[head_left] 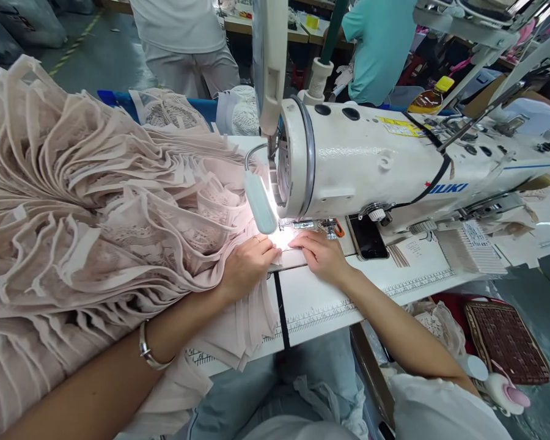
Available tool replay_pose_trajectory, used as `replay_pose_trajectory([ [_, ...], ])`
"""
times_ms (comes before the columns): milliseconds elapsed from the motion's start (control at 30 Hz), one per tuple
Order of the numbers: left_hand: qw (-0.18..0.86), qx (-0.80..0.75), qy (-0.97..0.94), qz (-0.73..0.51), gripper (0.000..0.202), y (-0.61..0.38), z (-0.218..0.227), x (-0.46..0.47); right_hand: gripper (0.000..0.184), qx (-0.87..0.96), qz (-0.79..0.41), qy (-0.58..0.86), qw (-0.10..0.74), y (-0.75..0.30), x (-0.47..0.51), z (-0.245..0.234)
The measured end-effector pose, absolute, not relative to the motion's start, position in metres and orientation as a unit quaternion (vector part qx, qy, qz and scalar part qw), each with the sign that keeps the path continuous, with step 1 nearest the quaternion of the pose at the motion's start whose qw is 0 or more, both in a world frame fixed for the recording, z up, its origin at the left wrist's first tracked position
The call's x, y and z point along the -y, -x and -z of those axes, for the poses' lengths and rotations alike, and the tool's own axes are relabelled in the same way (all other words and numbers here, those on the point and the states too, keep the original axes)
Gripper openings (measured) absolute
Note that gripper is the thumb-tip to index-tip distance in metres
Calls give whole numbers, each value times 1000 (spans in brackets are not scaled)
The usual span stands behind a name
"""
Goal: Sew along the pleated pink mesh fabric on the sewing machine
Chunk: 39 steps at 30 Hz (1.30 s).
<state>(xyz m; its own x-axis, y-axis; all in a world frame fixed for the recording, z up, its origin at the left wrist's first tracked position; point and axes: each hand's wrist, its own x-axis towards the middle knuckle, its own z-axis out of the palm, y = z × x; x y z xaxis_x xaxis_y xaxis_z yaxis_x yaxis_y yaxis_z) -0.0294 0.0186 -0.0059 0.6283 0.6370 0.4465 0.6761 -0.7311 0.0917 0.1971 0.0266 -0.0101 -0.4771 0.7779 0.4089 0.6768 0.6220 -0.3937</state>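
Pale pink lace-trimmed fabric (165, 220) lies in a large, many-layered heap across the left of the table. My left hand (250, 263) has its fingers closed on an edge of this fabric, just in front of the needle area of a white sewing machine (348, 159). On the other side of the brightly lit spot, my right hand (323, 253) rests with fingers stretched out, pointing left, their tips by the fabric. Glare washes out the cloth between the fingertips. A pale green lamp (260, 201) hangs close above my left hand and partly hides the needle.
A dark phone (367, 237) lies right of my right hand, with orange-handled snips (338, 228) close by. A measuring tape (394, 287) runs along the table's front edge. A bottle of yellow oil (433, 95) stands behind the machine. Two people (183, 49) are beyond the table.
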Motion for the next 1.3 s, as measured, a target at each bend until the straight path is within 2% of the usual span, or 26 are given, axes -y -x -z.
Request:
replay_pose_trajectory([
  [167, 53, 365, 900, 234, 29, 27, 7, -17, 37, 865, -116, 387, 297, -199, -27, 8],
  [467, 8, 366, 896, 251, 29, 31, 10, -18, 36, 908, -74, 334, 242, -202, -25, -1],
  [700, -23, 380, 903, 199, 37, 32, 12, -18, 38, 909, -45, 362, 203, -204, -25, 5],
  [933, -31, 385, 900, 203, 39, 31, 10, -19, 41, 910, -36, 372, 181, -203, -24, 4],
  [1300, 2, 423, 883, 202, 30, 26, 8, -23, 43, 898, -22, 420, 132, -193, -24, 2],
])
